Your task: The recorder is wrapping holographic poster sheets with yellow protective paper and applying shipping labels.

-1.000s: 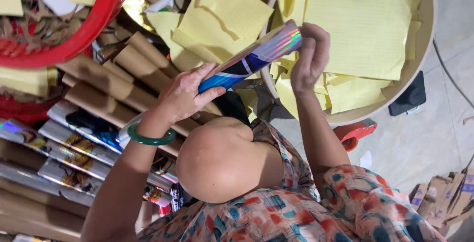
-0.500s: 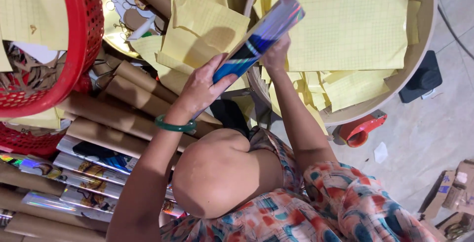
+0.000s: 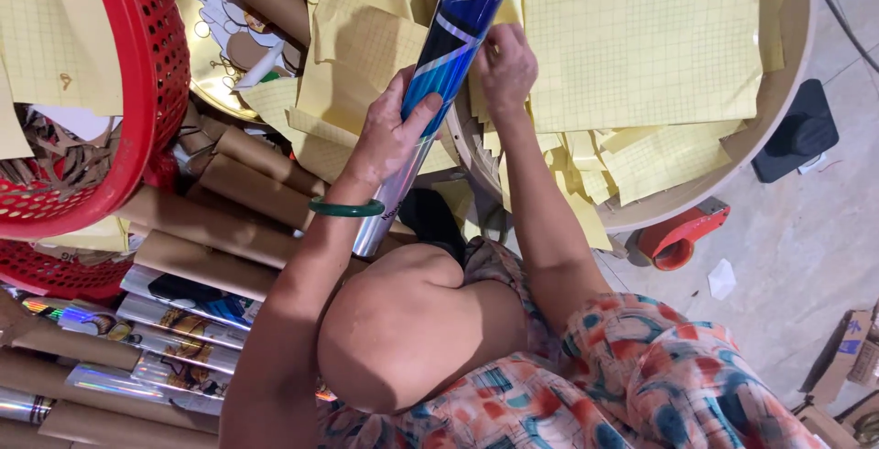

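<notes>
I see left hand (image 3: 389, 133) wrapped round shiny blue-silver holographic foil roll (image 3: 449, 55), steadying it | right hand (image 3: 505, 64) pinching its edge | roll slants above round tub of yellow grid-paper sheets (image 3: 641, 37).

Both arms reach forward, bent at the elbows, with the 2 hands raised close together. The left hand (image 3: 389, 133) is wrapped in a grip, thumb pointing up, its wrist ringed by a green bangle (image 3: 346, 208). The right hand (image 3: 505, 64) pinches with curled fingers, just beside it.
</notes>
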